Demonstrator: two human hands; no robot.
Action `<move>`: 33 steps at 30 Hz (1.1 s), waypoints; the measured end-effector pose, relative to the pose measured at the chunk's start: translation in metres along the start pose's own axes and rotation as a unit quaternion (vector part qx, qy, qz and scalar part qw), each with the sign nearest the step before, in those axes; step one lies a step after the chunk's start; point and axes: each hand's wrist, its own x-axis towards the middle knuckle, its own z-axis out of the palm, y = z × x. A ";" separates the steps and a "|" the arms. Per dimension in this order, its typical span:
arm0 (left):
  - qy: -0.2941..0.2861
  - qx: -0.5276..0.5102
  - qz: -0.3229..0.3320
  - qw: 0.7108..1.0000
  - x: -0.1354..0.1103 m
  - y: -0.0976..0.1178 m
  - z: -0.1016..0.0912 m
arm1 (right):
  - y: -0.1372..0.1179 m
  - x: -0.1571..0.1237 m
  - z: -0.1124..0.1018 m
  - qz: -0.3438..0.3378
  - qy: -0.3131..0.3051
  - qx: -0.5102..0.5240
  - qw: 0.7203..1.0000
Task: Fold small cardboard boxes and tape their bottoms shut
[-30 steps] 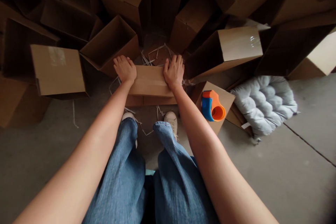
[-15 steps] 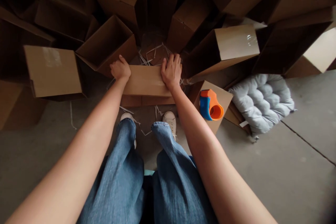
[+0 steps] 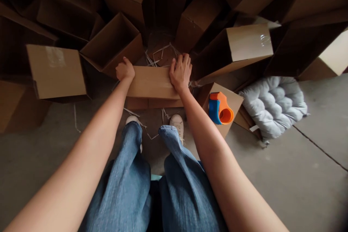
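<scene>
A closed cardboard box (image 3: pixel 152 81) lies crosswise in front of my shoes, its long face upward. At its left end is my left hand (image 3: pixel 125 69), with the fingers curled round the edge and partly hidden. My right hand (image 3: pixel 181 72) rests flat on the box's right end, fingers stretched out toward the far edge. Below the near edge shows a darker cardboard face (image 3: pixel 154 103); whether it belongs to the same box I cannot tell. To the right, an orange and blue tape dispenser (image 3: pixel 221 108) lies on another cardboard box (image 3: pixel 230 97).
Open cardboard boxes crowd the far side, among them a left one (image 3: pixel 57 74), a middle one (image 3: pixel 116 49) and a right one (image 3: pixel 248 45). White strapping strips (image 3: pixel 160 56) lie tangled behind the box. A grey tufted cushion (image 3: pixel 276 105) is at the right on the concrete floor (image 3: pixel 293 174).
The whole view has shifted slightly to the right. My right hand has moved a little toward the box's right end; my left hand stays at the left end.
</scene>
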 end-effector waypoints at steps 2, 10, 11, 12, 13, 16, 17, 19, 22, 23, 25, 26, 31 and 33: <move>-0.005 -0.015 -0.007 1.000 0.000 0.000 -0.001 | 0.000 0.000 0.000 0.002 0.011 0.013 1.000; -0.018 -0.058 -0.011 0.998 0.000 0.003 -0.001 | 0.019 0.007 0.014 0.094 0.065 0.091 0.989; -0.018 -0.057 -0.011 0.998 0.001 0.003 0.000 | 0.020 0.008 0.014 0.093 0.068 0.098 0.989; -0.020 -0.057 -0.010 0.998 0.002 0.002 0.001 | 0.021 0.008 0.015 0.087 0.069 0.103 0.988; -0.022 -0.056 -0.009 0.998 0.004 0.001 0.002 | 0.021 0.008 0.014 0.079 0.069 0.105 0.989; -0.023 -0.048 -0.014 0.998 0.007 -0.001 0.004 | 0.017 0.007 0.011 0.052 0.061 0.101 0.992; -0.024 -0.047 -0.015 0.999 0.007 -0.002 0.004 | 0.015 0.006 0.011 0.046 0.059 0.100 0.992; -0.026 -0.052 -0.012 0.998 0.005 -0.001 0.003 | 0.016 0.005 0.010 0.042 0.062 0.107 0.991; 0.005 -0.050 -0.017 0.999 -0.002 0.003 -0.001 | 0.030 0.008 0.010 0.060 0.086 0.126 0.987; 0.027 -0.039 -0.026 0.999 -0.004 0.005 -0.002 | 0.039 0.010 0.010 0.072 0.095 0.132 0.984; 0.064 -0.013 -0.045 0.997 -0.008 0.009 -0.004 | 0.056 0.015 0.010 0.106 0.108 0.146 0.978; 0.071 -0.005 -0.050 0.996 -0.009 0.011 -0.004 | 0.063 0.016 0.009 0.131 0.109 0.151 0.974; 0.048 -0.008 -0.048 0.998 -0.008 0.011 -0.003 | 0.052 -0.001 0.006 0.233 0.016 0.126 0.964; 0.046 -0.019 -0.047 0.998 -0.005 0.008 -0.001 | 0.035 -0.014 0.006 0.217 -0.005 0.118 0.969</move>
